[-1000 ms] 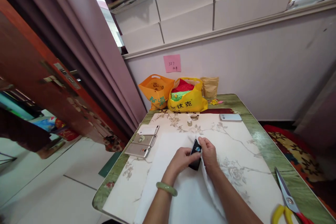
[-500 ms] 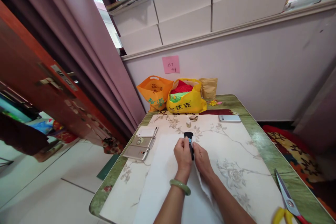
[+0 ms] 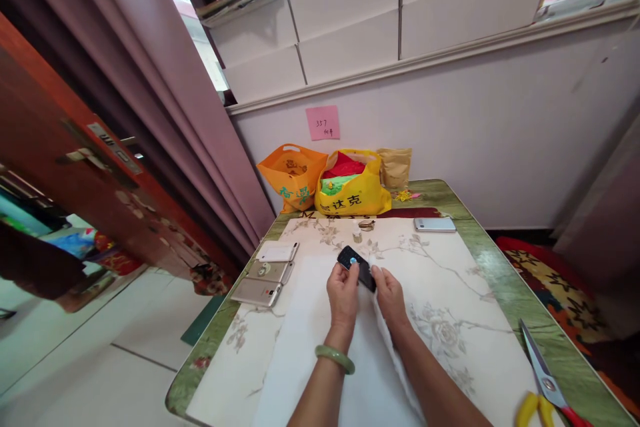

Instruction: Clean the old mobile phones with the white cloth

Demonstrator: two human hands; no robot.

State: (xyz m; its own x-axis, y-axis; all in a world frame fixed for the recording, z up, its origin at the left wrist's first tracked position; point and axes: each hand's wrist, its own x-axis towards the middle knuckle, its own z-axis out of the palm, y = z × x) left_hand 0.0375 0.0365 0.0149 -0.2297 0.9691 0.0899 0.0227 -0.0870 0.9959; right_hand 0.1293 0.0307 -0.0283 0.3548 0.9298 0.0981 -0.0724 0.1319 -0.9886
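A small black keypad phone (image 3: 367,277) is held above the table, tilted, its keys and a round blue-white button showing. My left hand (image 3: 343,293) is closed on its near left side, the thumb lying over its front. At the phone's right end is my right hand (image 3: 391,295), its fingers pinched on what looks like a white cloth (image 3: 387,333) that hangs down along the forearm. Whether the right fingers also grip the phone is hidden. Under both hands lies a plain white sheet (image 3: 305,347).
Several phones lie about: a white phone (image 3: 277,251), a gold phone (image 3: 265,270) and a silver phone (image 3: 255,291) at left, another phone (image 3: 434,225) at back right. Scissors (image 3: 545,373) rest front right. Behind stand an orange bag (image 3: 293,177) and a yellow bag (image 3: 373,187). A small bottle (image 3: 357,235) stands mid-table.
The phone has turned from nearly upright to slanting, its top end now to the left and more of its front in sight. Both hands stay close around it.
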